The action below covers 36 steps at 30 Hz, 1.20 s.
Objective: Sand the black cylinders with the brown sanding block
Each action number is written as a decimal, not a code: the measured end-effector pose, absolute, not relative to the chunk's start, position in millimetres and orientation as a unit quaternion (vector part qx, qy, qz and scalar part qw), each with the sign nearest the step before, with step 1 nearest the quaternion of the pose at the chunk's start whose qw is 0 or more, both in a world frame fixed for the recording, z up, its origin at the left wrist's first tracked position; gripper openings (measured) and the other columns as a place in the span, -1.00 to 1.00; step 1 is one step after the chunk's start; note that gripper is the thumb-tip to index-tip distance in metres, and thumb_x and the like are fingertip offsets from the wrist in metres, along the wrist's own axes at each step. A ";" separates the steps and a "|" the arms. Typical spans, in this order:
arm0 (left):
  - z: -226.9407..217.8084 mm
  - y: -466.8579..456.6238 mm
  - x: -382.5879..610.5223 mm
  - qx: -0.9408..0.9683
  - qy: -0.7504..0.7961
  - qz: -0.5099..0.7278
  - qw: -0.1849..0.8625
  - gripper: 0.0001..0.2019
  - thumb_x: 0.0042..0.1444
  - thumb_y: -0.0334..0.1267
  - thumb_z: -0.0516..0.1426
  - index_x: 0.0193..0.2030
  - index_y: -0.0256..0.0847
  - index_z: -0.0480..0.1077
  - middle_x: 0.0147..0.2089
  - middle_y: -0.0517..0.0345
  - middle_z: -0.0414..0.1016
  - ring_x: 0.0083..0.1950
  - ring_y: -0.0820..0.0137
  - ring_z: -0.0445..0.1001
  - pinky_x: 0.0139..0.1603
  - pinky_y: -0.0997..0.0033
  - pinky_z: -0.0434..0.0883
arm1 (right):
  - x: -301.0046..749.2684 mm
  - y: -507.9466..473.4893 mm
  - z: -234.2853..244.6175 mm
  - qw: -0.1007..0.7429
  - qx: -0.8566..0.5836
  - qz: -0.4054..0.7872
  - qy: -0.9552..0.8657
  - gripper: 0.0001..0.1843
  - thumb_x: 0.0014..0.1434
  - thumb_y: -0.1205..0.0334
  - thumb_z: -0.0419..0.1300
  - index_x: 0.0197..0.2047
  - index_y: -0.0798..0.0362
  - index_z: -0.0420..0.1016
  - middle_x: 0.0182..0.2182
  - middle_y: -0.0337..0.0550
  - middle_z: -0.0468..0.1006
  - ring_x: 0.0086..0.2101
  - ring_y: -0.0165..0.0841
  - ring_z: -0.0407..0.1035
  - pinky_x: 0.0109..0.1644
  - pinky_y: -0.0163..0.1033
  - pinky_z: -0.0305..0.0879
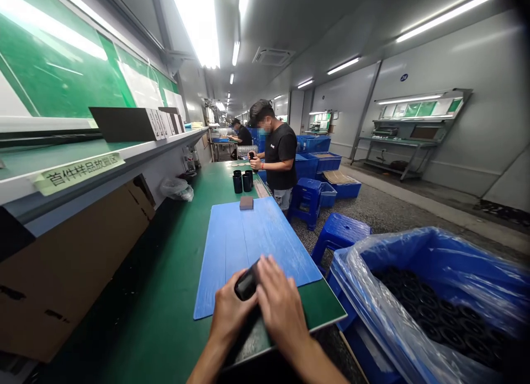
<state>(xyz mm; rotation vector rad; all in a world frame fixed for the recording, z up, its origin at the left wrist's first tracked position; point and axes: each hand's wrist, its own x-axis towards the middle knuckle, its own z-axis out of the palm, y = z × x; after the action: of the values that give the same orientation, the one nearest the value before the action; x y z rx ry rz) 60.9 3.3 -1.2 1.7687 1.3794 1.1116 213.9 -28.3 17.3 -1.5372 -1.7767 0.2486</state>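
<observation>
My left hand (232, 308) is wrapped round a black cylinder (247, 285), which looks like a cup and is tilted over the near end of a blue mat (265, 229). My right hand (281, 301) presses against the cylinder's right side, fingers long and close together. A dark brownish edge shows beneath those fingers, but I cannot make out what it is. Farther up the mat lies a small brown block (246, 203). Several black cups (237, 182) stand upright on the green table beyond it.
To the right, a blue bin (343, 262) lined with clear plastic holds many black round pieces. Blue stools (345, 229) stand behind it. A co-worker (279, 152) handles a dark object at the table's far right edge. A shelf (136, 152) overhangs the left side.
</observation>
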 end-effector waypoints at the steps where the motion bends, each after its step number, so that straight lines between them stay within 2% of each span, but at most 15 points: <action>1: -1.2 3.5 61.1 0.670 0.527 0.423 0.309 -0.54 -0.06 -0.17 0.29 0.04 -0.19 0.52 -0.03 0.05 0.67 -0.01 0.13 0.63 0.08 0.21 0.53 | 225.8 -16.7 18.6 0.414 -0.620 0.120 -0.656 -0.45 0.35 0.23 0.01 0.38 -0.10 0.28 0.34 -0.12 0.28 0.36 -0.10 0.11 0.37 0.23 0.10; 3: -0.8 3.5 61.5 0.667 0.536 0.419 0.304 -0.50 -0.09 -0.15 0.32 0.04 -0.21 0.51 -0.04 0.02 0.66 -0.02 0.11 0.63 0.09 0.18 0.52 | 257.1 8.0 23.1 0.447 -0.633 0.117 -0.621 -0.47 0.35 0.16 0.02 0.32 0.09 0.38 0.29 0.04 0.35 0.31 -0.09 0.21 0.39 0.16 0.11; 5: 0.3 3.2 61.9 0.664 0.542 0.413 0.308 -0.49 -0.08 -0.13 0.32 0.05 -0.22 0.51 -0.06 0.02 0.66 -0.03 0.10 0.63 0.08 0.16 0.52 | 287.8 23.9 26.8 0.474 -0.636 0.109 -0.599 -0.44 0.37 0.09 -0.02 0.34 0.16 0.34 0.30 0.08 0.34 0.30 -0.15 0.24 0.40 0.06 0.13; 8: 2.1 2.7 62.7 0.664 0.542 0.409 0.314 -0.50 -0.07 -0.13 0.32 0.05 -0.23 0.50 -0.08 0.02 0.67 -0.06 0.11 0.63 0.04 0.16 0.54 | 305.0 16.8 25.2 0.501 -0.640 0.098 -0.575 -0.39 0.41 0.00 -0.07 0.37 0.19 0.28 0.31 0.10 0.33 0.30 -0.16 0.24 0.39 0.06 0.15; 11: 1.5 2.8 62.9 0.661 0.540 0.423 0.305 -0.50 -0.08 -0.15 0.33 0.04 -0.23 0.52 -0.09 0.02 0.67 -0.07 0.11 0.64 0.04 0.16 0.55 | 277.2 -16.0 19.9 0.484 -0.627 0.082 -0.604 -0.44 0.42 0.03 -0.04 0.36 0.12 0.30 0.33 0.03 0.31 0.33 -0.17 0.18 0.42 0.06 0.11; 14: -1.3 3.1 62.1 0.668 0.517 0.436 0.311 -0.55 -0.06 -0.21 0.29 0.04 -0.19 0.53 -0.07 0.06 0.68 -0.07 0.14 0.65 0.01 0.23 0.57 | 233.7 -42.7 21.8 0.388 -0.564 0.040 -0.728 -0.47 0.42 0.17 -0.01 0.42 -0.05 0.21 0.37 -0.10 0.23 0.37 -0.20 0.08 0.39 0.05 0.15; 17: -3.5 3.0 61.0 0.672 0.511 0.438 0.310 -0.55 -0.05 -0.23 0.29 0.05 -0.18 0.53 -0.05 0.07 0.68 -0.06 0.16 0.65 0.00 0.26 0.57 | 212.3 -45.6 30.1 0.314 -0.569 0.017 -0.760 -0.46 0.41 0.28 -0.05 0.42 -0.09 0.18 0.37 -0.12 0.24 0.36 -0.20 0.10 0.30 0.06 0.25; 19: -3.6 2.7 60.7 0.671 0.516 0.436 0.305 -0.54 -0.05 -0.21 0.30 0.05 -0.19 0.52 -0.05 0.06 0.68 -0.05 0.15 0.65 0.02 0.26 0.57 | 212.3 -40.2 34.9 0.300 -0.594 0.012 -0.746 -0.46 0.41 0.30 -0.08 0.42 -0.07 0.19 0.37 -0.12 0.24 0.36 -0.20 0.11 0.29 0.08 0.26; 22: -2.6 2.7 60.9 0.678 0.501 0.430 0.322 -0.55 0.00 -0.22 0.27 0.08 -0.17 0.51 -0.02 0.07 0.67 -0.05 0.18 0.65 0.00 0.30 0.57 | 218.2 -35.9 36.7 0.280 -0.557 0.007 -0.782 -0.42 0.40 0.27 -0.04 0.45 -0.06 0.10 0.40 -0.11 0.15 0.39 -0.19 0.03 0.30 0.09 0.23; 26: -1.6 2.9 61.3 0.671 0.515 0.435 0.308 -0.54 -0.05 -0.22 0.30 0.05 -0.19 0.52 -0.03 0.07 0.67 -0.03 0.16 0.65 0.04 0.26 0.57 | 216.3 -45.5 29.1 0.285 -0.590 0.011 -0.755 -0.43 0.40 0.31 -0.07 0.44 -0.09 0.12 0.40 -0.13 0.18 0.38 -0.20 0.06 0.28 0.12 0.25; 29: -1.8 3.0 61.7 0.677 0.507 0.432 0.314 -0.57 -0.03 -0.23 0.29 0.05 -0.16 0.52 -0.02 0.08 0.67 -0.02 0.17 0.64 0.03 0.26 0.57 | 211.9 -45.4 21.3 0.292 -0.585 0.016 -0.757 -0.39 0.40 0.30 -0.07 0.47 -0.14 0.03 0.42 -0.17 0.12 0.40 -0.19 0.01 0.28 0.14 0.25; 30: -1.7 3.0 61.9 0.678 0.507 0.430 0.315 -0.57 -0.02 -0.22 0.29 0.05 -0.16 0.52 -0.02 0.08 0.67 -0.02 0.16 0.64 0.04 0.25 0.56 | 213.4 -38.5 20.2 0.305 -0.583 0.023 -0.753 -0.39 0.39 0.30 -0.06 0.47 -0.16 0.04 0.42 -0.18 0.13 0.40 -0.20 0.00 0.29 0.14 0.24; 32: -1.0 2.8 62.4 0.675 0.517 0.425 0.310 -0.55 -0.04 -0.19 0.30 0.05 -0.17 0.51 -0.03 0.06 0.67 -0.02 0.14 0.64 0.06 0.21 0.55 | 223.7 -13.9 21.2 0.343 -0.600 0.049 -0.722 -0.45 0.39 0.27 -0.05 0.41 -0.14 0.19 0.37 -0.16 0.25 0.37 -0.20 0.09 0.32 0.12 0.20; 34: 0.2 2.3 63.0 0.669 0.530 0.423 0.304 -0.53 -0.07 -0.17 0.32 0.04 -0.20 0.51 -0.05 0.03 0.67 -0.04 0.12 0.64 0.07 0.17 0.55 | 242.0 14.5 24.8 0.376 -0.621 0.074 -0.684 -0.52 0.40 0.22 -0.04 0.33 -0.03 0.36 0.27 -0.06 0.40 0.29 -0.20 0.25 0.33 0.07 0.21; 36: 1.2 1.8 63.3 0.664 0.535 0.425 0.306 -0.52 -0.08 -0.17 0.33 0.03 -0.21 0.52 -0.07 0.02 0.67 -0.05 0.12 0.64 0.07 0.16 0.54 | 260.0 29.5 27.4 0.395 -0.629 0.075 -0.665 -0.50 0.42 0.18 -0.08 0.32 0.09 0.37 0.25 0.03 0.43 0.25 -0.22 0.31 0.33 0.01 0.23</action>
<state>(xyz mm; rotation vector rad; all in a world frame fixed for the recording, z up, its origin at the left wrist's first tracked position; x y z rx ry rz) 63.3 1.8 1.2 1.7567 1.4148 1.1236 260.0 29.5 27.4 -1.5953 -1.6868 0.1897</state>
